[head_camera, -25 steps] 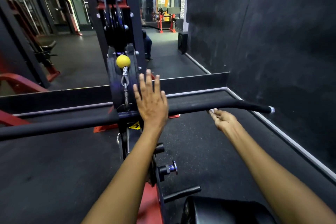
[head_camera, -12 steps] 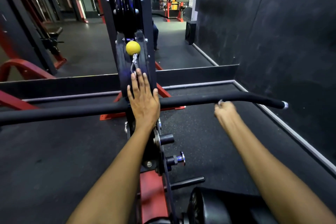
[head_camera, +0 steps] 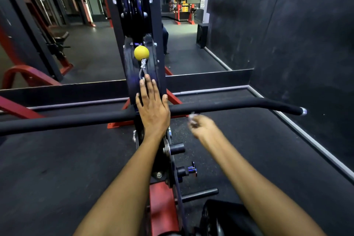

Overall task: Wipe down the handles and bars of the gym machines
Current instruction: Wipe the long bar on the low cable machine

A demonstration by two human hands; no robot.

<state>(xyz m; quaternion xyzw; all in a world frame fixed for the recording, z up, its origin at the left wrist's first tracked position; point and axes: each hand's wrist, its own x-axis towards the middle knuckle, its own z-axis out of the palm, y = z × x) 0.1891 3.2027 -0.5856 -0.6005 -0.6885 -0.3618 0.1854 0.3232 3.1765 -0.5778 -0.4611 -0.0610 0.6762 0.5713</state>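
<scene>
A long black padded bar (head_camera: pixel 229 106) of a cable machine runs across the view, its right end bent down to a silver cap (head_camera: pixel 303 111). My left hand (head_camera: pixel 152 109) lies flat over the bar's middle, fingers straight and pointing at the cable clip. My right hand (head_camera: pixel 202 127), blurred, sits just below the bar to the right of centre, its fingers curled round a small whitish cloth (head_camera: pixel 191 118) that peeks out at the knuckles.
A yellow stopper ball (head_camera: pixel 141 53) hangs on the cable before the black and red machine column (head_camera: pixel 134 5). Adjustment knobs (head_camera: pixel 188 170) and a black peg (head_camera: pixel 201 193) stick out below. A dark wall (head_camera: pixel 287 34) closes the right; mirror (head_camera: pixel 86 44) ahead.
My right hand has slid left along the underside of the bar with the cloth. My left hand has stayed flat at the bar's middle while the view shifted.
</scene>
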